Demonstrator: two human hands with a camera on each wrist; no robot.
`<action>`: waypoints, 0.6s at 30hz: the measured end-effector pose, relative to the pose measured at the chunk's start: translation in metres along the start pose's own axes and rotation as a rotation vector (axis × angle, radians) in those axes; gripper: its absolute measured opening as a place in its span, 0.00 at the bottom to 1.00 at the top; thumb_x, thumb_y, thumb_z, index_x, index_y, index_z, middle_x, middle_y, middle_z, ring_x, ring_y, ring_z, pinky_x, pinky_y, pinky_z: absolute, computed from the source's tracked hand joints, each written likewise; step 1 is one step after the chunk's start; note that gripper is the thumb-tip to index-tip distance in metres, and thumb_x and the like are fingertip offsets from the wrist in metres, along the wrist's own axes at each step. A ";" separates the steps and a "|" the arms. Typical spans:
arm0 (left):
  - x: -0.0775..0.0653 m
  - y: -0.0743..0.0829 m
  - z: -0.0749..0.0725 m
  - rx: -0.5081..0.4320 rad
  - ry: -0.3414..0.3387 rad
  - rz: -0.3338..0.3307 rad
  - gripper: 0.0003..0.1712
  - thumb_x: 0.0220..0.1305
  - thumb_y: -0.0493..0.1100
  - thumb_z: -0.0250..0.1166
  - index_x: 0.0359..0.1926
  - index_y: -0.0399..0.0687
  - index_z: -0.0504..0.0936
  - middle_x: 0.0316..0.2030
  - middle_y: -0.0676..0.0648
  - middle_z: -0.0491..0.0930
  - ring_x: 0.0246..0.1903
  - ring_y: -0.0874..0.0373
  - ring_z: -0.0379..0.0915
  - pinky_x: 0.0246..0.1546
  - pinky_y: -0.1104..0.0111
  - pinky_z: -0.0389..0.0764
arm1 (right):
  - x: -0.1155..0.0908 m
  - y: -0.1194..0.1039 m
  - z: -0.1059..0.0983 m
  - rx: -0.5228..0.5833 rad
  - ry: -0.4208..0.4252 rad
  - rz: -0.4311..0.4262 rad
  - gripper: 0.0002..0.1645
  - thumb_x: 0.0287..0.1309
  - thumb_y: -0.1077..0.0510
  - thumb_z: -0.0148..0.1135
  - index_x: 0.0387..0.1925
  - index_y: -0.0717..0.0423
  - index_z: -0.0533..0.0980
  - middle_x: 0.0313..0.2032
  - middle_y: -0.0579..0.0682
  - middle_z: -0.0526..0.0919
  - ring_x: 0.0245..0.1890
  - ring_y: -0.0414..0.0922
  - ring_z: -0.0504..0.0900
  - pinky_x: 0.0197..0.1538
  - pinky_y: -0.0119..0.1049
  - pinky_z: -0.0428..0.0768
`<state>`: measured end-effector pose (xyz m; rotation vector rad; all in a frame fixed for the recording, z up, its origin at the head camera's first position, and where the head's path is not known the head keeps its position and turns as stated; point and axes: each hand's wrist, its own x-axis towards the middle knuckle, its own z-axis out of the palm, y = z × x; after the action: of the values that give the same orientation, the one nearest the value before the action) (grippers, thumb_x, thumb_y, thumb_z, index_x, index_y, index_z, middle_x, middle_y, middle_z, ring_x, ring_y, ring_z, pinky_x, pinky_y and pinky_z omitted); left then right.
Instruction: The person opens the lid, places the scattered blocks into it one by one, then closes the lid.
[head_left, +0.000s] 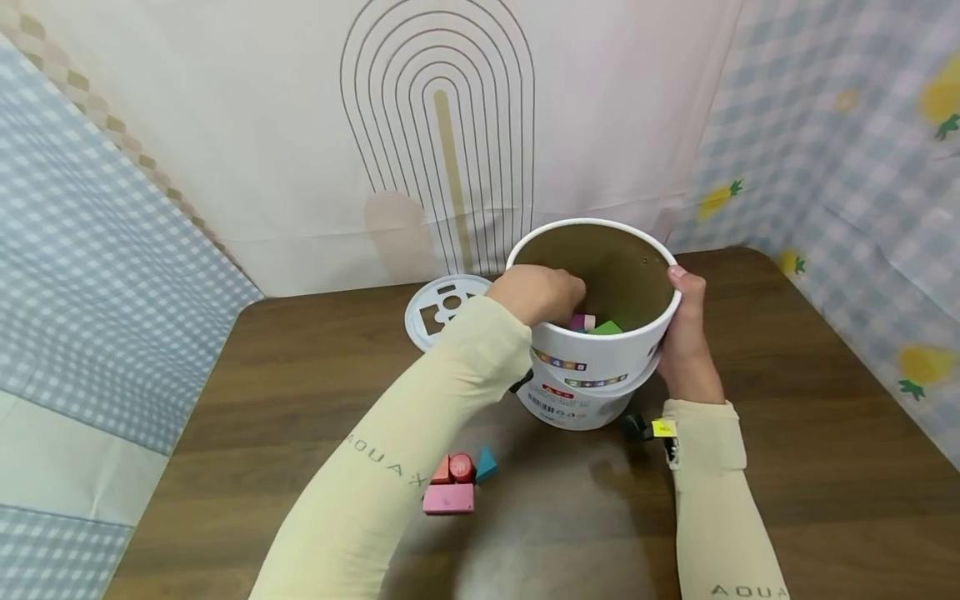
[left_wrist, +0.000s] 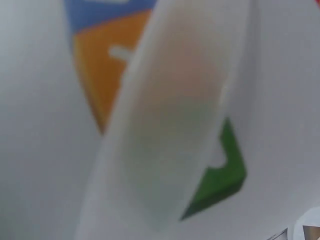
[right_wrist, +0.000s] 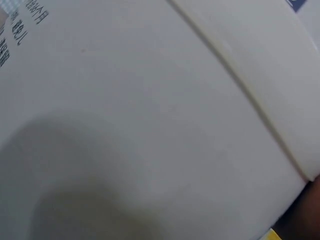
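A white bucket [head_left: 633, 357] stands on the table, printed with coloured number labels. My left hand [head_left: 536, 292] reaches over its left rim, and the fingers are hidden inside. Below that hand, a purple block [head_left: 577, 322] and a green block [head_left: 606, 328] show among the contents. On the opposite side my right hand [head_left: 686, 333] grips the rim, thumb on top and palm against the wall. The left wrist view is filled by the bucket's blurred outer wall [left_wrist: 280, 125] and its printed labels. White wall [right_wrist: 125, 100] with dark lettering fills the right wrist view.
Behind my left forearm lies a round white lid [head_left: 417, 318] with shaped holes. A pink block [head_left: 448, 499], a red cylinder [head_left: 461, 468], an orange block [head_left: 441, 472] and a blue triangular block [head_left: 486, 464] sit on the wooden table [head_left: 300, 400]. Fabric curtains [head_left: 285, 125] stand behind.
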<state>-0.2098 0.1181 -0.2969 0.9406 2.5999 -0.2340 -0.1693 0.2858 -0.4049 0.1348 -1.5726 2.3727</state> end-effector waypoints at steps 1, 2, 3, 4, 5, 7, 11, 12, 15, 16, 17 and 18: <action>0.000 0.000 -0.001 -0.015 0.041 0.015 0.06 0.67 0.51 0.57 0.40 0.58 0.78 0.40 0.56 0.78 0.40 0.62 0.72 0.42 0.62 0.73 | 0.000 -0.001 0.000 0.001 -0.003 0.004 0.34 0.60 0.35 0.43 0.58 0.52 0.71 0.56 0.52 0.72 0.55 0.49 0.68 0.58 0.46 0.60; 0.001 0.001 -0.002 -0.033 0.103 0.028 0.06 0.67 0.52 0.57 0.40 0.59 0.78 0.39 0.57 0.78 0.39 0.63 0.73 0.41 0.63 0.73 | 0.000 -0.002 0.000 0.001 -0.004 0.008 0.33 0.60 0.35 0.43 0.58 0.51 0.71 0.56 0.51 0.72 0.55 0.49 0.68 0.58 0.46 0.60; 0.001 0.001 -0.003 -0.066 0.173 0.035 0.06 0.67 0.52 0.58 0.39 0.60 0.78 0.37 0.58 0.78 0.37 0.63 0.73 0.38 0.63 0.74 | 0.000 -0.004 0.000 0.003 -0.006 0.012 0.33 0.61 0.35 0.43 0.58 0.50 0.71 0.56 0.51 0.72 0.55 0.48 0.68 0.58 0.46 0.61; 0.000 0.000 -0.001 -0.108 0.255 0.044 0.06 0.67 0.52 0.58 0.38 0.60 0.79 0.35 0.59 0.78 0.35 0.64 0.73 0.36 0.65 0.74 | -0.001 -0.003 0.001 0.001 -0.008 0.018 0.33 0.61 0.35 0.43 0.58 0.50 0.71 0.56 0.51 0.72 0.55 0.48 0.68 0.58 0.45 0.61; -0.001 -0.001 0.000 -0.160 0.347 0.054 0.07 0.67 0.53 0.57 0.38 0.61 0.79 0.33 0.60 0.77 0.33 0.65 0.73 0.34 0.66 0.73 | -0.001 -0.002 0.001 0.000 -0.009 0.020 0.32 0.61 0.36 0.43 0.58 0.50 0.71 0.56 0.50 0.72 0.55 0.48 0.68 0.58 0.45 0.61; -0.005 -0.003 0.003 -0.265 0.539 0.072 0.08 0.68 0.52 0.55 0.38 0.60 0.80 0.31 0.60 0.77 0.31 0.67 0.72 0.32 0.69 0.72 | -0.001 -0.002 0.001 0.000 -0.006 0.020 0.32 0.61 0.36 0.42 0.57 0.50 0.71 0.55 0.50 0.72 0.54 0.48 0.68 0.58 0.43 0.62; -0.020 -0.007 0.016 -0.395 0.833 0.093 0.12 0.69 0.53 0.53 0.40 0.58 0.81 0.38 0.58 0.76 0.41 0.66 0.69 0.44 0.72 0.68 | -0.002 -0.003 0.000 0.026 -0.002 0.009 0.32 0.61 0.37 0.43 0.57 0.51 0.72 0.54 0.50 0.74 0.52 0.47 0.70 0.57 0.42 0.63; -0.024 -0.008 0.021 -0.400 0.882 0.095 0.12 0.70 0.54 0.52 0.40 0.57 0.81 0.40 0.57 0.76 0.44 0.65 0.68 0.49 0.71 0.67 | -0.002 -0.003 0.001 0.031 -0.001 0.006 0.32 0.61 0.37 0.43 0.57 0.51 0.72 0.53 0.50 0.74 0.52 0.47 0.70 0.56 0.42 0.63; -0.038 -0.013 0.040 -0.345 1.010 0.108 0.15 0.70 0.55 0.50 0.43 0.56 0.80 0.46 0.54 0.74 0.51 0.60 0.66 0.58 0.67 0.61 | -0.001 -0.003 0.002 0.045 0.000 -0.010 0.31 0.62 0.38 0.42 0.56 0.52 0.73 0.52 0.50 0.75 0.51 0.47 0.70 0.56 0.42 0.64; -0.042 -0.015 0.047 -0.311 1.046 0.117 0.17 0.70 0.55 0.49 0.45 0.55 0.80 0.47 0.53 0.74 0.52 0.58 0.66 0.59 0.65 0.61 | -0.001 -0.003 0.003 0.047 0.000 -0.014 0.31 0.62 0.38 0.42 0.56 0.52 0.73 0.52 0.50 0.75 0.51 0.47 0.70 0.56 0.42 0.64; -0.047 -0.018 0.054 -0.277 1.080 0.127 0.18 0.70 0.55 0.48 0.47 0.53 0.79 0.48 0.51 0.73 0.53 0.57 0.66 0.60 0.64 0.61 | -0.001 -0.003 0.004 0.047 0.000 -0.017 0.31 0.61 0.38 0.42 0.56 0.52 0.73 0.52 0.50 0.75 0.52 0.47 0.70 0.56 0.42 0.64; -0.053 -0.020 0.062 -0.241 1.102 0.130 0.20 0.70 0.55 0.48 0.50 0.51 0.78 0.50 0.49 0.73 0.54 0.55 0.66 0.60 0.63 0.61 | 0.000 -0.003 0.006 0.045 -0.004 -0.022 0.31 0.62 0.38 0.41 0.57 0.52 0.73 0.53 0.50 0.75 0.52 0.47 0.70 0.56 0.42 0.63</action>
<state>-0.1682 0.0548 -0.3323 1.3967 3.3374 0.8550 -0.1685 0.2815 -0.4003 0.1655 -1.5125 2.3936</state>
